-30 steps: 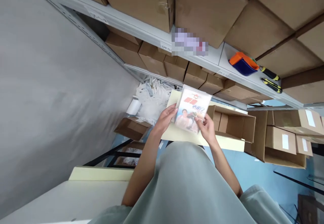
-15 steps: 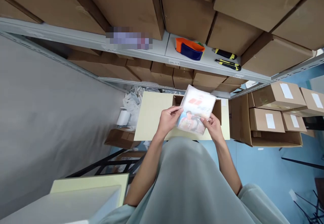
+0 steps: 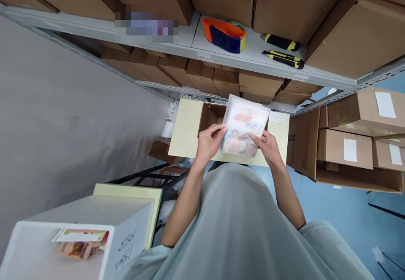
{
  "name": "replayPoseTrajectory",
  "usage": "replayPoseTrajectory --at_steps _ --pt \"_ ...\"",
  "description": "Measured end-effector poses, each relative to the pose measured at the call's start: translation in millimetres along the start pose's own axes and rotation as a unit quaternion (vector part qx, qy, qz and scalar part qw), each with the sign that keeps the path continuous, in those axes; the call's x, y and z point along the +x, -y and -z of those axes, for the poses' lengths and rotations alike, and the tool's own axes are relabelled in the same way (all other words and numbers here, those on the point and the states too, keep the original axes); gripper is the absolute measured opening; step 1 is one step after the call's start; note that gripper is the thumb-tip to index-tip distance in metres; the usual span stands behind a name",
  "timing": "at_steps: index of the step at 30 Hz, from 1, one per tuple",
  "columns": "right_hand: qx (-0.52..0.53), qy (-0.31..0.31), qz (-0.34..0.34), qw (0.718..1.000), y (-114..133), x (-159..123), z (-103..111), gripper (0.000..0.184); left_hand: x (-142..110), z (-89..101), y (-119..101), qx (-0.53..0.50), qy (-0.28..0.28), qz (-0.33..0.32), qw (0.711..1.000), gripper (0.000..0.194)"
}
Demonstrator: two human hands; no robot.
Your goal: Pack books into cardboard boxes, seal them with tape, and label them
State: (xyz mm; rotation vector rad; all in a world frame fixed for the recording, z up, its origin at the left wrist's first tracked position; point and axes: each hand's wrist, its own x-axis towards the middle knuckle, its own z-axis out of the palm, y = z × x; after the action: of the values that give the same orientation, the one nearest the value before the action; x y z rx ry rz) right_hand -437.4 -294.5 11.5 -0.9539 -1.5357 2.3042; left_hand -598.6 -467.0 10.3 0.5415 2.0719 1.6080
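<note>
Shelving (image 3: 253,65) is filled with brown cartons (image 3: 297,6) on its upper level, and a row of smaller cartons (image 3: 228,82) is seen below. A grey wall (image 3: 69,124) is seen along the left side. At the right, boxes with white labels (image 3: 332,149) are held in a large open carton (image 3: 303,145). At the lower left, colourful printed items (image 3: 82,246) are contained in a white bin (image 3: 136,221) marked with dark handwriting. The pale yellow table (image 3: 183,132) is topped by an open cardboard box (image 3: 210,117), which is partly hidden by a printed packet (image 3: 245,128). The packet is held above the table, slightly tilted, with red and blue lettering shown. Its left edge is pinched by the fingers of the left hand (image 3: 209,143); its right side is gripped by those of the right hand (image 3: 268,147), the thumb laid on the front. On the shelving, an orange and dark blue holder (image 3: 224,35) is placed near two black and yellow cutters (image 3: 284,59).
</note>
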Motion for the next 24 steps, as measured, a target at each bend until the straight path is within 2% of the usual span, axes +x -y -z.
replayPoseTrajectory --at_steps 9,13,16,19,21,24 --pt "-0.029 -0.032 0.051 0.998 -3.4 -2.8 -14.7 0.057 9.4 10.4 6.7 -0.009 0.019 0.013 1.0 0.049" --pt "-0.073 -0.046 0.085 0.993 3.5 -4.7 -24.9 0.051 13.9 14.0 11.8 -0.027 0.032 0.014 0.999 0.048" --pt "-0.15 -0.074 0.128 0.978 11.9 -8.9 -33.6 0.042 17.8 16.3 12.6 -0.044 0.045 0.002 0.998 0.044" --pt "-0.302 -0.103 0.184 0.93 21.3 -15.2 -42.0 0.028 21.9 18.9 13.0 -0.062 0.046 -0.001 0.997 0.04" --pt "-0.402 -0.103 0.246 0.876 24.5 -18.8 -47.5 0.019 23.3 20.6 14.9 -0.063 0.041 0.0 0.997 0.039" --pt "-0.503 -0.096 0.352 0.783 19.4 -21.2 -56.2 0.023 22.4 21.5 22.5 -0.062 0.026 -0.011 0.998 0.044"
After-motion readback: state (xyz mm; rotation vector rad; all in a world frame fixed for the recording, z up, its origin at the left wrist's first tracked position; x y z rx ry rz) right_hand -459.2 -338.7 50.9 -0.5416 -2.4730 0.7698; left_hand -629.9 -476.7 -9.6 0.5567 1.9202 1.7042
